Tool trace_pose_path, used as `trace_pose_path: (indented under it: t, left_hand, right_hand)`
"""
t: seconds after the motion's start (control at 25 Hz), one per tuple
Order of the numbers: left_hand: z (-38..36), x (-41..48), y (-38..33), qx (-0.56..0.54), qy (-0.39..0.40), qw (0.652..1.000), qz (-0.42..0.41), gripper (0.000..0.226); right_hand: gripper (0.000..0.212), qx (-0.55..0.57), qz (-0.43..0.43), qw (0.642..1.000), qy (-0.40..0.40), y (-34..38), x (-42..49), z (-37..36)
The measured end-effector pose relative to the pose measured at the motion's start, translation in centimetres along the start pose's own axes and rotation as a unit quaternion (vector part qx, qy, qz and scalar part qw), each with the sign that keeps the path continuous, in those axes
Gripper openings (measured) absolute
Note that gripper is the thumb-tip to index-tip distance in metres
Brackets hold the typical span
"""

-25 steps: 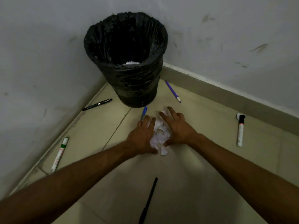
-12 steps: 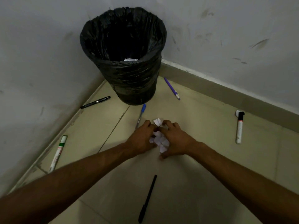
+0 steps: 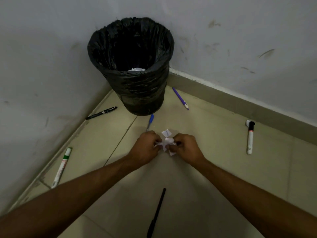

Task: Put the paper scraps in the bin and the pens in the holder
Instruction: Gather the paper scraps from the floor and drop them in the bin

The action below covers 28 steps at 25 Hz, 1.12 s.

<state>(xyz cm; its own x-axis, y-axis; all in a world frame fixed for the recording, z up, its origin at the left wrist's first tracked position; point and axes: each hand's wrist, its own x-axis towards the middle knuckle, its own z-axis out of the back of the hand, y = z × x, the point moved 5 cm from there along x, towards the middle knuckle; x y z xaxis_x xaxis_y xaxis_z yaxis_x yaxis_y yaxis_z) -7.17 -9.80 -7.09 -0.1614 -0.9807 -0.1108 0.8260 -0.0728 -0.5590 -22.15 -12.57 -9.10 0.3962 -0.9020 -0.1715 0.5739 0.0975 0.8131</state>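
Observation:
White paper scraps point(image 3: 166, 142) are bunched between my left hand point(image 3: 145, 148) and my right hand point(image 3: 186, 148), both closed on the bunch just above the floor. One scrap point(image 3: 166, 133) sticks up at the top. The black-lined bin point(image 3: 132, 66) stands in the corner beyond my hands, with white paper inside. Pens lie around: a blue pen point(image 3: 150, 122) just past my left hand, a purple pen point(image 3: 180, 98), a black pen point(image 3: 101, 112), a black pen point(image 3: 156, 213) between my forearms, a green marker point(image 3: 62, 167), a black-capped marker point(image 3: 250, 136). No holder is visible.
Two grey walls meet behind the bin, with a skirting board point(image 3: 240, 103) along the right wall. The floor is pale tile point(image 3: 214, 177).
My hands went from flat on the floor scraps to gathering them into a bunch and lifting it slightly. The view has shifted a little.

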Motion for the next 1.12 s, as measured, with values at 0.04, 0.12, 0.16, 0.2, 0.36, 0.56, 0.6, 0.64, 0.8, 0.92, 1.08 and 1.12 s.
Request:
trace_pose_path:
  t: [0.04, 0.12, 0.16, 0.2, 0.36, 0.56, 0.6, 0.64, 0.8, 0.92, 1.08, 1.12]
  left_hand:
    - [1.9, 0.1, -0.8, -0.017, -0.029, 0.999, 0.003, 0.009]
    - [6.5, 0.3, -2.8, -0.069, -0.099, 0.993, 0.015, 0.006]
    - [9.3, 0.3, -3.9, -0.091, -0.149, 0.985, 0.014, 0.007]
    - [12.4, 0.2, -5.0, -0.112, -0.200, 0.973, 0.007, 0.007]
    - [22.1, 3.1, -6.2, -0.228, -0.321, 0.919, 0.002, 0.010]
    - [25.8, 10.0, -2.5, -0.223, -0.252, 0.932, 0.137, 0.011]
    - [26.0, 10.7, -1.8, -0.206, -0.221, 0.940, 0.158, 0.015]
    - [26.4, 11.0, -1.4, -0.181, -0.192, 0.950, 0.169, 0.022]
    - [27.5, 10.7, -1.6, -0.112, -0.152, 0.967, 0.171, 0.048]
    - [28.2, 8.8, -3.3, -0.069, -0.238, 0.963, 0.109, 0.046]
    - [25.4, 2.4, -6.5, -0.100, -0.400, 0.907, -0.089, 0.012]
    - [23.1, 1.3, -6.6, -0.092, -0.366, 0.920, -0.107, 0.017]
  right_hand:
    - [0.017, 0.025, -0.010, 0.999, -0.024, 0.6, 0.2, 0.9]
    - [0.007, 0.089, -0.005, 0.993, -0.075, 3.1, 0.8, 3.3]
    - [0.011, 0.132, -0.002, 0.987, -0.092, 4.9, 1.2, 4.6]
    - [0.015, 0.178, 0.003, 0.978, -0.108, 6.8, 1.6, 6.1]
    - [0.018, 0.308, 0.059, 0.937, -0.153, 15.7, 4.8, 11.4]
    - [0.015, 0.229, 0.074, 0.954, -0.180, 23.2, 11.9, 13.2]
    - [0.013, 0.196, 0.061, 0.962, -0.178, 23.7, 13.0, 13.0]
    - [0.013, 0.160, 0.046, 0.973, -0.161, 24.1, 14.1, 12.6]
    - [0.052, 0.111, -0.046, 0.993, 0.014, 24.8, 15.4, 10.6]
    - [0.061, 0.097, 0.040, 0.993, -0.063, 25.2, 13.5, 12.0]
    - [0.026, 0.090, 0.112, 0.937, -0.317, 19.0, 8.1, 13.3]
    - [0.026, 0.052, 0.073, 0.951, -0.295, 16.2, 7.6, 12.1]
